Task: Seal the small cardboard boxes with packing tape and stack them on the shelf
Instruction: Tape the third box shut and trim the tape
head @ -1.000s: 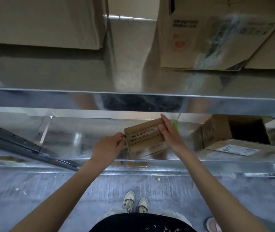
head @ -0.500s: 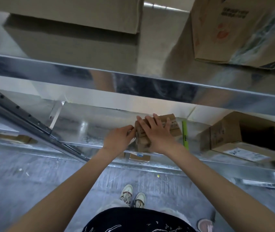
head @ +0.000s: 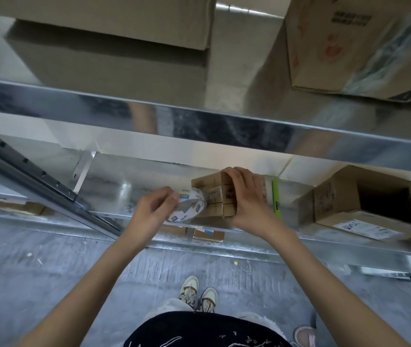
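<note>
Left hand pinches a roll of packing tape, held on edge against the near-left face of the small cardboard box. Right hand wraps over that box, which rests on the steel shelf, long axis running away from the viewer. Right of it an open carton; above, larger cartons; below, grey concrete floor.

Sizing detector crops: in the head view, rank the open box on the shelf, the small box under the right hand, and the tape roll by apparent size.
1. open box
2. small box, partly hidden by the right hand
3. tape roll, partly hidden by the left hand; close to 2, so unsure.
</note>
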The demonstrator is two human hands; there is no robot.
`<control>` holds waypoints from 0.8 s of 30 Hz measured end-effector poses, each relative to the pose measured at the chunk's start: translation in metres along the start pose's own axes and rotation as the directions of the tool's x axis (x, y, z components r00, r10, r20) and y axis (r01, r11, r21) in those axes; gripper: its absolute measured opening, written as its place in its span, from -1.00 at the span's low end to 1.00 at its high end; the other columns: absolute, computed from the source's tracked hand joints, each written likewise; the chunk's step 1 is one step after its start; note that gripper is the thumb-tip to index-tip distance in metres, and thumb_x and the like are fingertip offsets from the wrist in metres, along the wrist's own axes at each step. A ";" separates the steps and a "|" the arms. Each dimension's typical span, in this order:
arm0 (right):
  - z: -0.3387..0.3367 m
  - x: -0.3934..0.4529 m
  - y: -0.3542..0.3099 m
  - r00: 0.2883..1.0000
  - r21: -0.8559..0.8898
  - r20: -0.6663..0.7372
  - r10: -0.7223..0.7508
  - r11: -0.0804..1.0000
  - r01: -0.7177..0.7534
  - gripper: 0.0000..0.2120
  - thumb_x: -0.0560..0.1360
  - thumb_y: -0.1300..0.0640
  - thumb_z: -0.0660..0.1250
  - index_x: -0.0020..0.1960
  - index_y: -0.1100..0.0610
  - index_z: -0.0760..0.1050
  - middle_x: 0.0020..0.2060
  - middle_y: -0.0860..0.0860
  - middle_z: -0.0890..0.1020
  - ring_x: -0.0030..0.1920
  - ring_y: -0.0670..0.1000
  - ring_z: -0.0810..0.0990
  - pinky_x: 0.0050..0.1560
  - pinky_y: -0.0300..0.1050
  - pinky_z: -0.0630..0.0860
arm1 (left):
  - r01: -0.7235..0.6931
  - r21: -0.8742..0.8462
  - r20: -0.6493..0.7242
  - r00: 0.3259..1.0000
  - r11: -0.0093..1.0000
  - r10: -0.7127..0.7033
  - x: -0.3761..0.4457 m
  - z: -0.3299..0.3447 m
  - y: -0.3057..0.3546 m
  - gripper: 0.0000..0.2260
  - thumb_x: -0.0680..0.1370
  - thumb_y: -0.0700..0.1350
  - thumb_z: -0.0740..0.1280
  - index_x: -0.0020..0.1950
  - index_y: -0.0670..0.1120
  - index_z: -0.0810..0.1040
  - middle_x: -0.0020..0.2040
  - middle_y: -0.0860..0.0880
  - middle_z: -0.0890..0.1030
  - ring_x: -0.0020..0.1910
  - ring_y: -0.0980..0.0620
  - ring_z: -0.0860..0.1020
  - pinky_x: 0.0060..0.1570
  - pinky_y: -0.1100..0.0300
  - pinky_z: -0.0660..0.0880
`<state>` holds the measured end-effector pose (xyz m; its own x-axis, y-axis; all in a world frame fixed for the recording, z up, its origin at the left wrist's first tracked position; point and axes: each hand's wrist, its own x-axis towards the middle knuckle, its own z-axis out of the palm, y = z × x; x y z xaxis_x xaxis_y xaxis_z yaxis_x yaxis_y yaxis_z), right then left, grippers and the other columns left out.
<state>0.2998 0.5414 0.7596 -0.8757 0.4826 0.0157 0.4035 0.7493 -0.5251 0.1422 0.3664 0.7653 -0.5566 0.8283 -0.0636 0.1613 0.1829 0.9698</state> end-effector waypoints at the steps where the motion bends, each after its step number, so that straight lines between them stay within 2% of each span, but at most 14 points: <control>1: -0.001 -0.001 -0.003 1.000 0.067 -0.022 0.019 0.998 -0.017 -0.15 0.28 0.01 0.51 0.43 0.04 0.13 0.31 0.00 0.22 0.28 -0.05 0.14 0.33 0.08 0.27 | -0.050 0.036 0.000 0.999 0.998 0.050 0.001 -0.004 0.010 -0.73 0.50 0.09 0.26 -0.35 -0.01 0.44 -0.41 0.09 0.44 -0.38 0.17 0.37 -0.33 0.27 0.27; 3: -0.001 -0.001 -0.005 0.998 0.170 -0.044 0.044 0.985 -0.036 -0.15 0.26 -0.01 0.51 0.42 0.05 0.15 0.29 -0.01 0.24 0.26 -0.06 0.17 0.32 0.02 0.28 | -0.135 0.220 0.023 0.991 0.966 0.133 0.003 -0.012 0.024 -0.83 0.48 0.11 0.28 -0.24 0.06 0.53 -0.33 0.18 0.55 -0.34 0.24 0.47 -0.33 0.43 0.30; 5: -0.001 0.000 -0.002 0.999 0.246 -0.017 0.051 0.968 -0.045 -0.12 0.22 -0.04 0.50 0.40 -0.04 0.11 0.23 -0.12 0.22 0.28 -0.01 0.24 0.32 0.05 0.32 | -0.178 0.424 0.058 0.984 0.888 0.169 0.008 -0.021 0.031 -0.75 0.46 0.24 0.23 -0.14 0.11 0.57 -0.26 0.27 0.59 -0.24 0.29 0.54 -0.26 0.46 0.37; 7: -0.002 0.002 0.001 0.992 0.343 0.087 0.086 0.933 -0.111 -0.10 0.17 -0.01 0.53 0.33 -0.23 0.06 0.18 -0.22 0.21 0.28 0.01 0.29 0.31 0.06 0.38 | -0.217 0.599 0.108 0.976 0.771 0.191 0.014 -0.031 0.033 -0.60 0.47 0.31 0.09 -0.07 0.10 0.59 -0.20 0.21 0.63 -0.20 0.23 0.56 -0.23 0.27 0.48; 8: -0.004 0.003 0.003 0.986 0.394 0.131 0.104 0.907 -0.148 -0.08 0.15 0.02 0.54 0.31 -0.28 0.05 0.20 -0.20 0.22 0.29 0.00 0.31 0.29 0.02 0.41 | -0.230 0.638 0.132 0.973 0.735 0.189 0.019 -0.035 0.033 -0.56 0.49 0.30 0.02 -0.07 0.07 0.58 -0.21 0.14 0.64 -0.21 0.14 0.57 -0.24 0.17 0.49; 10: -0.006 0.004 0.010 0.976 0.488 0.169 0.138 0.849 -0.205 -0.03 0.15 0.10 0.59 0.34 -0.20 0.06 0.26 -0.09 0.27 0.30 -0.03 0.35 0.23 -0.17 0.45 | -0.246 0.642 0.164 0.969 0.726 0.183 0.026 -0.041 0.033 -0.51 0.52 0.25 -0.07 -0.13 -0.02 0.53 -0.32 0.02 0.58 -0.30 0.01 0.53 -0.28 0.05 0.45; 12: -0.010 0.004 0.017 0.969 0.555 0.189 0.160 0.796 -0.240 -0.01 0.18 0.23 0.61 0.40 -0.07 0.08 0.28 -0.04 0.31 0.28 -0.15 0.37 0.12 -0.40 0.43 | -0.242 0.642 0.170 0.970 0.727 0.173 0.031 -0.043 0.032 -0.53 0.53 0.23 -0.08 -0.21 -0.06 0.45 -0.40 -0.01 0.51 -0.36 -0.02 0.48 -0.34 0.06 0.38; 13: -0.011 0.004 0.019 0.966 0.578 0.200 0.166 0.776 -0.253 0.00 0.20 0.28 0.61 0.43 -0.03 0.08 0.29 -0.05 0.33 0.26 -0.24 0.38 0.09 -0.44 0.42 | -0.233 0.650 0.168 0.972 0.723 0.163 0.032 -0.043 0.032 -0.55 0.52 0.22 -0.07 -0.23 -0.05 0.43 -0.41 0.00 0.50 -0.37 -0.01 0.47 -0.36 0.09 0.34; 15: -0.014 0.002 0.023 0.961 0.600 0.215 0.175 0.753 -0.271 0.02 0.20 0.32 0.60 0.45 -0.01 0.07 0.28 -0.07 0.36 0.19 -0.39 0.37 0.12 -0.39 0.45 | -0.197 0.667 0.158 0.980 0.718 0.122 0.033 -0.040 0.033 -0.63 0.51 0.20 -0.03 -0.23 0.00 0.42 -0.40 0.03 0.50 -0.34 0.00 0.47 -0.40 0.17 0.28; 17: -0.016 -0.002 0.028 0.956 0.605 0.228 0.186 0.742 -0.289 0.03 0.18 0.28 0.61 0.44 -0.06 0.08 0.28 -0.12 0.36 0.19 -0.41 0.37 0.17 -0.25 0.49 | -0.177 0.687 0.172 0.982 0.705 0.079 0.035 -0.036 0.034 -0.69 0.50 0.15 0.03 -0.16 0.05 0.49 -0.34 0.08 0.54 -0.27 0.02 0.50 -0.39 0.26 0.26; 19: -0.018 -0.006 0.034 0.951 0.618 0.236 0.201 0.724 -0.307 0.02 0.15 0.21 0.60 0.42 -0.13 0.10 0.29 -0.15 0.37 0.22 -0.38 0.37 0.18 -0.21 0.50 | -0.190 0.706 0.203 0.977 0.682 0.063 0.038 -0.031 0.031 -0.69 0.52 0.14 0.06 -0.05 0.08 0.56 -0.23 0.11 0.60 -0.20 0.03 0.53 -0.34 0.33 0.29; 21: -0.019 -0.009 0.041 0.944 0.640 0.253 0.210 0.696 -0.326 0.02 0.15 0.25 0.60 0.42 -0.16 0.11 0.31 -0.14 0.38 0.25 -0.29 0.40 0.14 -0.21 0.52 | -0.197 0.705 0.218 0.974 0.682 0.056 0.041 -0.026 0.026 -0.71 0.55 0.13 0.09 -0.01 0.09 0.57 -0.17 0.13 0.62 -0.17 0.05 0.54 -0.32 0.36 0.30; 24: -0.022 -0.012 0.049 0.943 0.654 0.260 0.207 0.680 -0.330 0.02 0.16 0.29 0.60 0.41 -0.17 0.13 0.31 -0.13 0.40 0.32 -0.15 0.39 0.19 -0.12 0.52 | -0.214 0.685 0.236 0.970 0.696 0.065 0.045 -0.014 0.019 -0.68 0.52 0.15 0.05 -0.05 0.08 0.56 -0.22 0.16 0.58 -0.21 0.05 0.53 -0.33 0.24 0.32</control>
<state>0.3361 0.5819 0.7522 -0.8111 0.4927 -0.3151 0.3899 0.0538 -0.9193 0.1086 0.4002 0.7846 -0.3370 0.9400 -0.0538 0.7895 0.3133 0.5278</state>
